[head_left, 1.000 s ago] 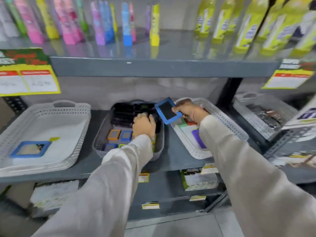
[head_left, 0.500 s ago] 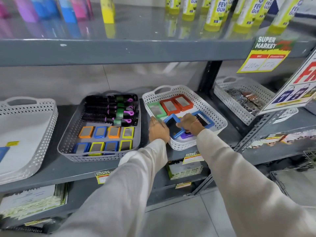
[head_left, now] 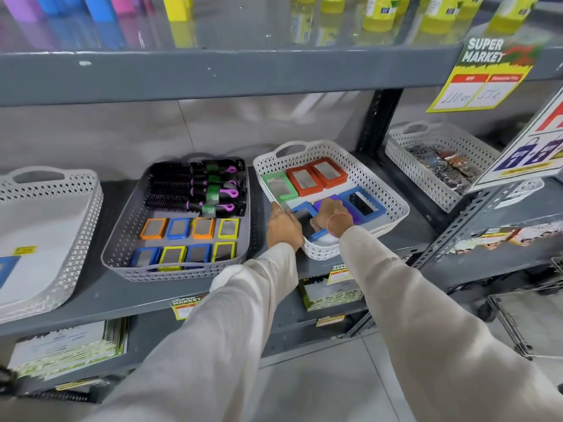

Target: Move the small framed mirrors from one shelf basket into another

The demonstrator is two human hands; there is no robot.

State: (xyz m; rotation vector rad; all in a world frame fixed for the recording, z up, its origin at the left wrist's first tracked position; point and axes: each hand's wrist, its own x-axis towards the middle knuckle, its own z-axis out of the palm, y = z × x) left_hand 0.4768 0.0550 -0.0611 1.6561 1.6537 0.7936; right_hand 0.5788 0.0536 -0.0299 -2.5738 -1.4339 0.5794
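A white basket [head_left: 393,208] on the middle shelf holds a green-framed mirror [head_left: 278,185], two red-framed mirrors [head_left: 304,181], a blue-framed one [head_left: 362,204] and a purple one [head_left: 320,205]. At its front left corner lies another blue-framed mirror [head_left: 304,219], tilted and low inside the basket. My right hand [head_left: 333,216] grips its right side. My left hand [head_left: 283,228] sits at the basket rim with its fingers on the mirror's left edge. A grey basket [head_left: 122,245] to the left holds several small framed mirrors [head_left: 189,228] in two rows.
Black hair brushes [head_left: 195,187] fill the back of the grey basket. A large white basket [head_left: 76,239] at far left holds one blue-framed mirror [head_left: 4,269]. Another white basket [head_left: 426,166] with packets stands at right, behind a shelf upright [head_left: 374,123]. Price signs hang from the shelf above.
My right hand carried the blue-framed mirror from above the grey basket over to the white basket and lowered it inside. My left hand followed to the mirror's left edge. The view swung right.
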